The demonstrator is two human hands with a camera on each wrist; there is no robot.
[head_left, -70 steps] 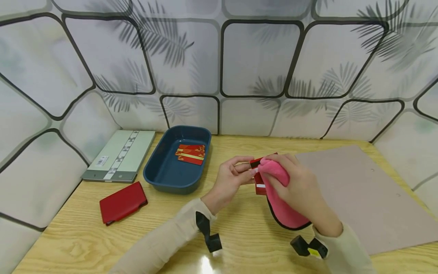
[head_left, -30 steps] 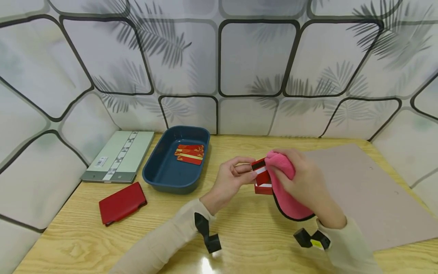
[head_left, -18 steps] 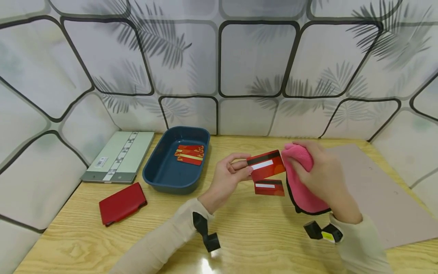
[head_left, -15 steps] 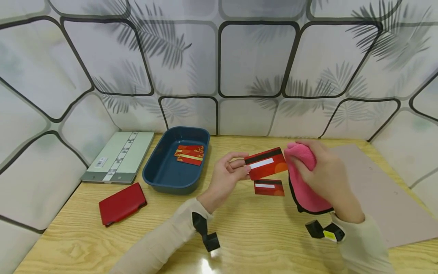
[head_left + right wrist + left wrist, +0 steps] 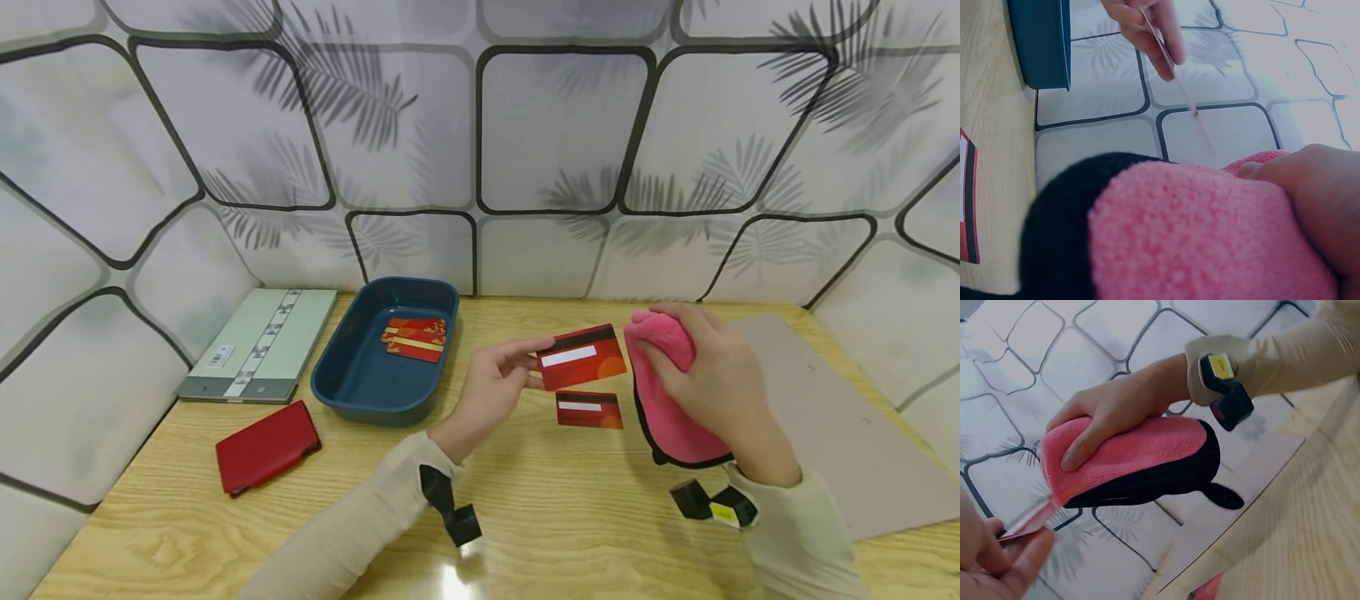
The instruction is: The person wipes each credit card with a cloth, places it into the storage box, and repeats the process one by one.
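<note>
My left hand (image 5: pixel 487 392) pinches a red bank card (image 5: pixel 581 371) at its left end, above the table, its black stripe and white strip facing me. In my right hand (image 5: pixel 720 392) is a thick pink cleaning cloth (image 5: pixel 671 425) with a black edge, gripped just to the right of that card. The left wrist view shows the thumb pressed into the pink pile (image 5: pixel 1141 447) and a black loop hanging from its side. A second red card (image 5: pixel 589 421) lies flat on the table below the held one.
A blue tray (image 5: pixel 371 412) with red cards (image 5: pixel 416 350) inside stands left of my hands. Farther left lie a red wallet (image 5: pixel 268 447) and a pale green notebook (image 5: pixel 251 350). A greyish board (image 5: pixel 847 450) covers the table's right side.
The cloth has come off the held card and moved right, uncovering it and the card below. Most recently my left fingers have shifted their hold on the card's left end.
</note>
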